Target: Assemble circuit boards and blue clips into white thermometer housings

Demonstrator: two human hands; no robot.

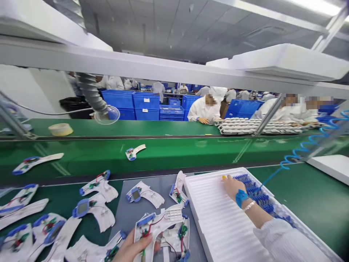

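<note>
My left hand (134, 244) is closed on a white thermometer housing (152, 226) with red wires and a blue end, at the lower middle. Just beyond it, another thermometer housing (176, 236) shows a green circuit board. At the right, my right hand (231, 187) is over a ribbed white foam tray (215, 211), beside rows of small blue parts (261, 198). Its fingers look curled, with a spot of yellow at one tip; what they hold, if anything, is hidden. A blue wrist strap (241, 197) joins a coiled blue cord (302, 147).
Several open thermometer housings (99, 213) lie on the left and middle of the bench. Others rest on the green conveyor (174, 151) ahead. A metal frame (163, 65) crosses overhead, with an extraction hose (91, 92) hanging left. Opposite, a person in white (203, 109) sits near stacked white parts (245, 126).
</note>
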